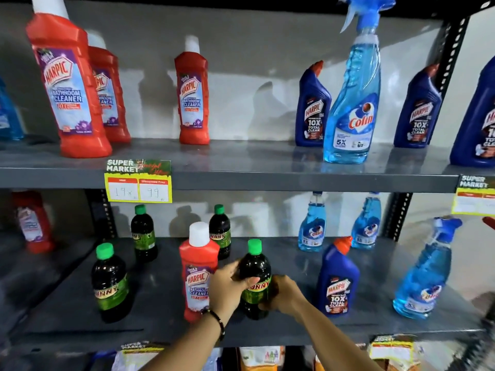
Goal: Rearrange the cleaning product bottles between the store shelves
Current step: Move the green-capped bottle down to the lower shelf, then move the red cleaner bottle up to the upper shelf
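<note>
Grey metal store shelving fills our view, and on the lower shelf [294, 330] we have both hands around one dark green-capped Sunny bottle [254, 277] that stands near the front edge. Our left hand [230, 287] wraps its left side, thumb across the label; our right hand [284, 295] closes on its right side lower down. Whether its base rests on the shelf or is just lifted, we cannot tell.

Touching or just beside it on the left stands a red Harpic bathroom cleaner [198, 271], the only red one in this middle stretch. Three more Sunny bottles [109, 282] stand spread out to the left and behind. To the right a blue Harpic toilet cleaner [337, 279] stands among Colin spray bottles [420, 271].

On the upper shelf [241, 175], red Harpic bottles [69, 84] group left, while a tall Colin sprayer [351, 103] stands among blue Harpic ones. We judge the sorting is partway: kinds are still mixed on both shelves, so several bottles remain to move.
</note>
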The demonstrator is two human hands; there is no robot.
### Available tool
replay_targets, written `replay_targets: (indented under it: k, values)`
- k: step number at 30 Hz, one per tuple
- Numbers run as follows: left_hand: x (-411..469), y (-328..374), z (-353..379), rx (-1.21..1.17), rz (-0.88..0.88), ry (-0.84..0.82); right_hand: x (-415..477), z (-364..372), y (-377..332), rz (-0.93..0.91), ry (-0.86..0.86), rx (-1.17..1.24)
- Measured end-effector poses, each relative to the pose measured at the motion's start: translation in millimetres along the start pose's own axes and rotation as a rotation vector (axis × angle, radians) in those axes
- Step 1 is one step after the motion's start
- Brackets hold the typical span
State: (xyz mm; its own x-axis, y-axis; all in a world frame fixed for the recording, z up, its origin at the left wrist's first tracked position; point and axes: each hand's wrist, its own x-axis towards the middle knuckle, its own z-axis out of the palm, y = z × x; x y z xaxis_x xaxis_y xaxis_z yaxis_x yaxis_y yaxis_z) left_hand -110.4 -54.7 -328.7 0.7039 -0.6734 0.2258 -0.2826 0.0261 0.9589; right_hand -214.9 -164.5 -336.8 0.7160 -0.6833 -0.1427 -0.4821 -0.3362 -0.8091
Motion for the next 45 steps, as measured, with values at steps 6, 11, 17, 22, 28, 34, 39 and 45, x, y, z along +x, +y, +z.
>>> replay_targets:
  k: [6,11,17,22,28,34,39,45]
  values:
    - [-2,-14,1,0.099,-0.001,-0.013,9,14,18,0.041,-0.027,0.028]
    - [-2,-16,3,0.203,0.020,-0.020,13,17,29,-0.010,-0.057,0.000]
    - [-5,-19,-5,0.271,-0.033,-0.102,11,31,40,0.083,0.042,0.102]
    - [-16,-15,-36,0.237,0.010,-0.141,-15,56,41,0.245,0.242,0.270]
    - [-21,-10,-97,0.141,0.113,0.148,-25,95,3,-0.021,0.139,0.632]
    - [-1,1,-122,0.179,0.124,0.232,-6,106,-35,-0.234,0.087,0.524]
    - [16,7,-116,0.147,0.012,0.046,-1,115,-52,-0.148,0.039,0.584]
    - [24,12,-115,0.157,-0.005,0.041,0,117,-62,-0.129,0.114,0.504]
